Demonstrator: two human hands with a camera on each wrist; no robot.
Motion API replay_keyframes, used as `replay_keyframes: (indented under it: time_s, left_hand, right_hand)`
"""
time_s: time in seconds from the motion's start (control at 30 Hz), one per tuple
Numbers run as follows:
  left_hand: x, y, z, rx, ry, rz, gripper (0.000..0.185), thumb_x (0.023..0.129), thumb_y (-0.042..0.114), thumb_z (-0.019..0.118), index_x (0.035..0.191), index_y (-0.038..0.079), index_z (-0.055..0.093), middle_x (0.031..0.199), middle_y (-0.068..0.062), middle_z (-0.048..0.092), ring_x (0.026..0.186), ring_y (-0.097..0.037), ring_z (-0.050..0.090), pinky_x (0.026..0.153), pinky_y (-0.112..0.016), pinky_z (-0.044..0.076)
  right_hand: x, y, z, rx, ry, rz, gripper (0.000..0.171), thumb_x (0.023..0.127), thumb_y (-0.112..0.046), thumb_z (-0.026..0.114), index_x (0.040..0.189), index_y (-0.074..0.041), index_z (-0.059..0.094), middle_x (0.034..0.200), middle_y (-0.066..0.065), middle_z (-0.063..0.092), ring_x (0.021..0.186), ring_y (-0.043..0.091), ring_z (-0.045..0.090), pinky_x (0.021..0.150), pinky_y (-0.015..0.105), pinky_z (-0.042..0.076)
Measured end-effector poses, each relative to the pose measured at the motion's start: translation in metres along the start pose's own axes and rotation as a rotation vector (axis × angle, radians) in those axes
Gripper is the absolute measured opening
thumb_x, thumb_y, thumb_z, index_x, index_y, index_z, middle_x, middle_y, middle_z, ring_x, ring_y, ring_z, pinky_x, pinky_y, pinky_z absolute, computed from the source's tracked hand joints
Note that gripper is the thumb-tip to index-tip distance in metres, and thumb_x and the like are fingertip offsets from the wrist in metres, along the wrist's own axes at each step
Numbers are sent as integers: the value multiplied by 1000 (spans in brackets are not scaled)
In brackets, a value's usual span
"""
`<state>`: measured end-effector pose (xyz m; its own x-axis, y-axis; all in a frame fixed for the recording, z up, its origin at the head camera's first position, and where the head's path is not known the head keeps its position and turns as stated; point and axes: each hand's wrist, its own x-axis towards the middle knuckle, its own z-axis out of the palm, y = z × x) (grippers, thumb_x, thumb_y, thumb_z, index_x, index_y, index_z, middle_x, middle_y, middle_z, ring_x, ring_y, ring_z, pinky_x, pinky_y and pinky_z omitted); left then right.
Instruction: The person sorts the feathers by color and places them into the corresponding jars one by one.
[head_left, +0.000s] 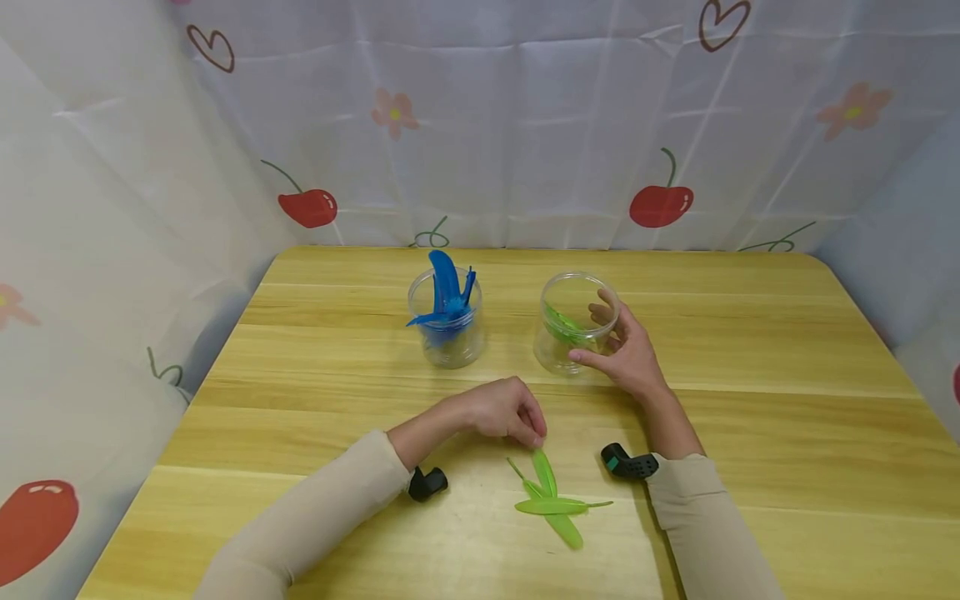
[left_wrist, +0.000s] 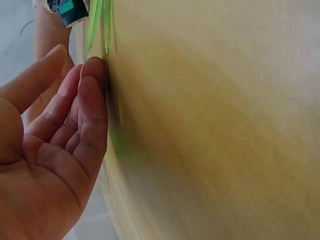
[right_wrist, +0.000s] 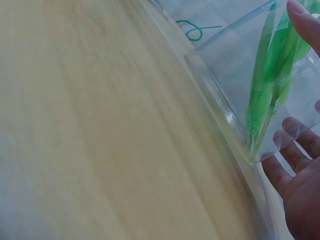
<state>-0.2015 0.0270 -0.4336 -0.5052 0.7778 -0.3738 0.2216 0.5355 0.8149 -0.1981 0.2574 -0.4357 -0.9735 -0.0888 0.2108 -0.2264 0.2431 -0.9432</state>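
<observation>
My left hand (head_left: 506, 408) hovers low over the table at the end of several loose green feathers (head_left: 552, 506), which lie crossed near the front. In the left wrist view its thumb stands apart from the relaxed fingers (left_wrist: 92, 107), and the feather tips (left_wrist: 93, 35) appear just beyond them. My right hand (head_left: 632, 357) grips the side of a clear jar (head_left: 553, 360), thumb in front and fingers behind. Inside that jar lean green feathers (right_wrist: 272, 75), also visible through its wall in the right wrist view.
Left of the held jar stands a second clear jar (head_left: 455, 354) with blue feathers (head_left: 447, 292) sticking out over its rim. Both stand toward the back of the wooden table (head_left: 750, 350). A printed curtain (head_left: 510, 125) hangs behind the table.
</observation>
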Motion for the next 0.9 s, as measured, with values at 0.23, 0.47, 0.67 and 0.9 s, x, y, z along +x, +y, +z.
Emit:
replay_keyframes:
  time_s: [0.23, 0.47, 0.67, 0.9]
  left_hand:
    - [0, -2, 4, 32, -15, 10, 5, 84, 4, 78, 87, 1, 75, 73, 1, 70, 66, -5, 58, 60, -19, 47]
    - [-2, 0, 7, 48, -27, 13, 5, 82, 1, 79, 81, 3, 74, 69, 2, 68, 63, -5, 58, 58, -18, 46]
    - [-3, 1, 10, 41, -51, 32, 7, 82, -1, 78, 77, 2, 74, 64, 3, 66, 58, -5, 56, 55, -18, 45]
    - [-4, -1, 10, 33, -74, 44, 9, 84, -2, 76, 76, 2, 74, 60, 5, 63, 55, -6, 55, 52, -17, 44]
  right_hand:
    - [5, 17, -1, 8, 3, -10, 94, 79, 4, 79, 155, -1, 23, 148, 32, 36, 140, 44, 32, 111, 64, 24]
    - [10, 38, -3, -3, 11, -4, 98, 78, 3, 81, 157, -9, 23, 150, 26, 38, 141, 37, 33, 112, 61, 25]
    - [4, 14, -2, 10, -1, -14, 94, 79, 3, 79, 155, -2, 24, 148, 33, 36, 139, 45, 32, 110, 65, 24]
    - [4, 13, -2, 16, -3, -16, 96, 79, 1, 81, 155, -4, 23, 148, 33, 36, 139, 46, 33, 110, 67, 25]
